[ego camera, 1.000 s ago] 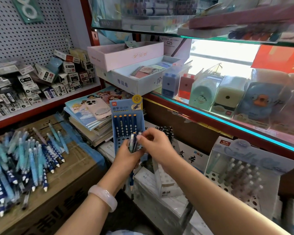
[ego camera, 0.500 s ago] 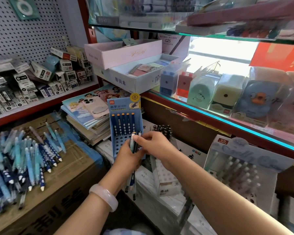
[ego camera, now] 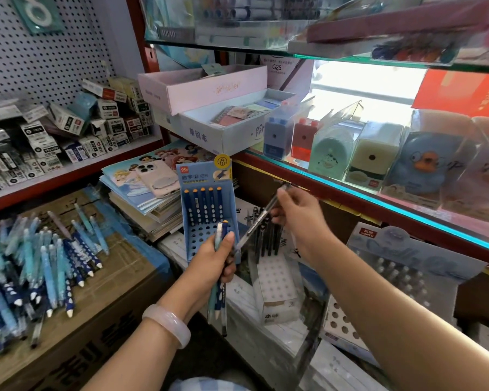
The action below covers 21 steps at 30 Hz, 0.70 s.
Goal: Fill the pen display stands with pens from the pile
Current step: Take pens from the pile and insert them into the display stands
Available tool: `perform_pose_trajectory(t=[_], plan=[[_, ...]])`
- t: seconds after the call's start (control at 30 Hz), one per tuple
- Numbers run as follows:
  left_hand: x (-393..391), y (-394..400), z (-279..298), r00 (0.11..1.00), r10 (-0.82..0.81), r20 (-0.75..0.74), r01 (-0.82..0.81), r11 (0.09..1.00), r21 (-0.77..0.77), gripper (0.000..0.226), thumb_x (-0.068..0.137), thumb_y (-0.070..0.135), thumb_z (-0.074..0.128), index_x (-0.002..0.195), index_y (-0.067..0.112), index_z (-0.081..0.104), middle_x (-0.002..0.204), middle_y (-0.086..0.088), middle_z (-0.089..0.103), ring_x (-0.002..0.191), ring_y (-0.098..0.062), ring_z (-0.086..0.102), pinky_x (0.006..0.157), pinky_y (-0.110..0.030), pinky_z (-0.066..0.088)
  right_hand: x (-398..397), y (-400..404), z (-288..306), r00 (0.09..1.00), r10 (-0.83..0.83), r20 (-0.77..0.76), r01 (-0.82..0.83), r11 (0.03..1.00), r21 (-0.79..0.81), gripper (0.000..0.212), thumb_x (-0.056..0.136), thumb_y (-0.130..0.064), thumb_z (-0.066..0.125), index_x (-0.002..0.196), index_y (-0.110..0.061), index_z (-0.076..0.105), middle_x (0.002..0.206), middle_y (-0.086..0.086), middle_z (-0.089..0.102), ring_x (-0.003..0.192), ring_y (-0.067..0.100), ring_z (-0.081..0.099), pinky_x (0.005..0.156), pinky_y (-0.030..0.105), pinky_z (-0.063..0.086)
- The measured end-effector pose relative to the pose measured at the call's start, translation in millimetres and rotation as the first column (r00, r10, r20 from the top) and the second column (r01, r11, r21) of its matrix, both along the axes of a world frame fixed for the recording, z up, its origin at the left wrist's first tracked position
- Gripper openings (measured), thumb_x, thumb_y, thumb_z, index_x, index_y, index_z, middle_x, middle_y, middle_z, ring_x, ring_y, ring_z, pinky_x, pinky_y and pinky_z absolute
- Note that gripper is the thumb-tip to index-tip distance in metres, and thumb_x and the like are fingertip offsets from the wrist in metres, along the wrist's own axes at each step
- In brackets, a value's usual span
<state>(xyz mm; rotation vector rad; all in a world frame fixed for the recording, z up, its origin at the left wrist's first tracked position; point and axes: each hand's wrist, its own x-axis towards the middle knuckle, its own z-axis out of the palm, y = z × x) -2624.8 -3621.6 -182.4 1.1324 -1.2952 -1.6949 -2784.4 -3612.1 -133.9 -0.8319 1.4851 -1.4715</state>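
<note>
Far L: pen pile [ego camera: 37,272] lies loose on the cardboard box [ego camera: 102,300], blue/navy barrels, white tips mostly toward you. Ctr: your left hand [ego camera: 209,263], fingers clenched round a small bundle of pens [ego camera: 219,294], tips down, just in front of the blue display stand [ego camera: 206,210]; stand has 5 pens in its back row, front holes open. R of that: your right hand [ego camera: 297,213] pinches 1 dark pen [ego camera: 259,221], slanted, above the white stand [ego camera: 274,280] w/ black pens.
</note>
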Motion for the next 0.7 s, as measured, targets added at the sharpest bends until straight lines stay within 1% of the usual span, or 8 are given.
perform_pose_trajectory(t=[0.07,0.1,0.17,0.23,0.3,0.47,0.57,0.7], plan=[[0,-4,-4,0.997,0.073,-0.004,-0.073,0.996,0.046,0.016,0.098,0.021,0.041,0.086,0.011,0.038,0.059,-0.001,0.039,0.035,-0.005,0.036,0.033,-0.017,0.028,-14,-1,1,0.98,-0.081,-0.184,0.069,0.995,-0.072,0.015,0.097,-0.019,0.047,0.108,-0.013,0.056,0.087,0.003,0.06,0.074,0.01,0.059,0.068,0.025,0.055],[0,-6,-6,0.995,0.098,-0.002,-0.097,0.994,0.055,0.014,0.099,0.018,0.04,0.086,0.012,0.038,0.06,-0.002,0.039,0.034,-0.005,0.036,0.032,-0.016,0.028,-19,0,0,0.945,-0.113,-0.308,0.083,0.991,-0.107,0.014,0.097,-0.019,0.048,0.107,-0.015,0.055,0.086,0.001,0.06,0.074,0.01,0.061,0.07,0.025,0.056],[-1,-9,-9,0.991,0.131,0.022,-0.132,0.99,0.057,0.015,0.099,0.011,0.038,0.084,0.012,0.036,0.061,-0.004,0.04,0.034,-0.006,0.036,0.032,-0.017,0.028,-26,4,-6,0.82,-0.129,-0.558,0.056,0.988,-0.145,0.012,0.096,-0.019,0.049,0.106,-0.018,0.054,0.085,-0.002,0.06,0.076,0.008,0.061,0.07,0.023,0.055],[-1,-10,-11,0.989,0.144,0.047,-0.146,0.988,0.056,0.016,0.097,0.007,0.037,0.082,0.011,0.036,0.062,-0.005,0.042,0.036,-0.008,0.037,0.032,-0.018,0.029,-29,7,-17,0.691,-0.094,-0.717,0.011,0.993,-0.119,0.014,0.095,-0.021,0.049,0.107,-0.015,0.054,0.088,-0.001,0.061,0.08,0.01,0.062,0.073,0.024,0.053],[-1,-10,-11,0.988,0.139,0.061,-0.142,0.989,0.052,0.014,0.097,0.007,0.039,0.084,0.011,0.038,0.064,-0.005,0.045,0.04,-0.009,0.039,0.034,-0.018,0.031,-27,8,-29,0.624,-0.048,-0.78,-0.003,0.998,-0.064,0.016,0.095,-0.023,0.049,0.107,-0.012,0.054,0.089,0.001,0.062,0.082,0.013,0.063,0.075,0.029,0.055],[1,-7,-6,0.984,0.169,0.057,-0.168,0.986,-0.02,0.016,0.097,0.009,0.043,0.082,0.013,0.047,0.065,-0.003,0.053,0.043,-0.008,0.043,0.038,-0.017,0.035,-19,6,-46,0.534,0.035,-0.845,-0.027,0.999,0.024,0.017,0.096,-0.026,0.048,0.101,-0.01,0.052,0.087,0.007,0.065,0.08,0.021,0.065,0.073,0.039,0.055],[1,-5,-2,0.98,0.194,0.034,-0.192,0.98,-0.045,0.012,0.097,0.012,0.044,0.087,0.012,0.051,0.068,-0.005,0.059,0.042,-0.007,0.051,0.04,-0.018,0.041,-16,5,-50,0.532,0.068,-0.844,-0.029,0.998,0.062,0.018,0.097,-0.027,0.047,0.102,-0.01,0.052,0.089,0.008,0.066,0.082,0.022,0.065,0.075,0.041,0.055],[-1,-4,-1,0.978,0.205,-0.025,-0.205,0.979,-0.006,0.013,0.097,0.014,0.045,0.105,0.006,0.052,0.075,-0.007,0.064,0.045,-0.01,0.06,0.043,-0.02,0.05,-12,2,-49,0.513,0.086,-0.854,-0.043,0.996,0.075,0.019,0.097,-0.027,0.046,0.104,-0.01,0.051,0.091,0.007,0.066,0.083,0.022,0.065,0.076,0.041,0.055]])
